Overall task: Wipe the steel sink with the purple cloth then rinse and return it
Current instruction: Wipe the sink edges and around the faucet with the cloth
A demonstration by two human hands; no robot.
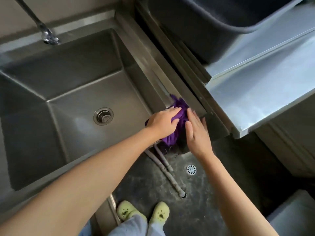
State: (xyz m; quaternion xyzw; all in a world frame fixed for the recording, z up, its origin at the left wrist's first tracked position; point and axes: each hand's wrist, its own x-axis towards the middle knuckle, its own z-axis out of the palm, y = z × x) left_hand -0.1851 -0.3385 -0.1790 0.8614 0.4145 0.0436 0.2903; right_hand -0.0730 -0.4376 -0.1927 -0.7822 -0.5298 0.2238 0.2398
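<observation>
The purple cloth (181, 111) is draped over the front right corner of the steel sink's rim (150, 72), part of it hanging down the outside. My left hand (162, 122) lies flat on the cloth, fingers spread and pressing it to the rim. My right hand (197, 133) rests against the cloth's right side with fingers straight, holding nothing. The sink basin has a round drain strainer (103, 116) in its floor. A tap spout (48, 37) hangs over the back left of the basin.
A steel worktop (265, 86) stands right of the sink across a narrow gap, with a dark tub (213, 19) on it. Below, grey drain hoses (166, 169) run over the dark floor to a floor drain (191, 169). My feet in pale green clogs (143, 212) stand there.
</observation>
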